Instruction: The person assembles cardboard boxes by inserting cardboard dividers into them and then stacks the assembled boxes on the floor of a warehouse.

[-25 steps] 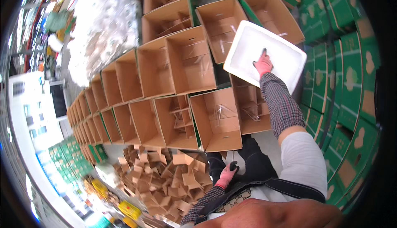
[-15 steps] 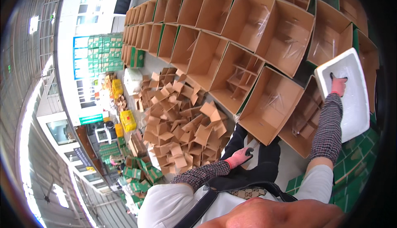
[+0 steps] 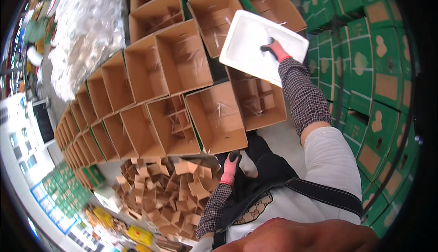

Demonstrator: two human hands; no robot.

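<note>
A white rectangular foam tub lies tilted across the rims of open cardboard boxes, ahead and right of centre. My right hand, in a pink glove with dark fingertips, reaches inside it; its fingers are apart, and I make out nothing held. My left hand, gloved alike, hangs low beside my leg, close to the near edge of an open cardboard box. Its fingers are loosely bent and apart, with no object in them. Clear plastic strips lie in that box. Cardboard dividers stand in the box to its right.
Rows of open boxes run away to the left. A heap of folded cardboard dividers covers the floor at lower left. Stacked green cartons wall in the right side. Clear plastic bundles lie at upper left.
The view has turned right, so the boxes and tub appear farther left and more green cartons show. My right hand is still inside the tub; my left stays low near my leg.
</note>
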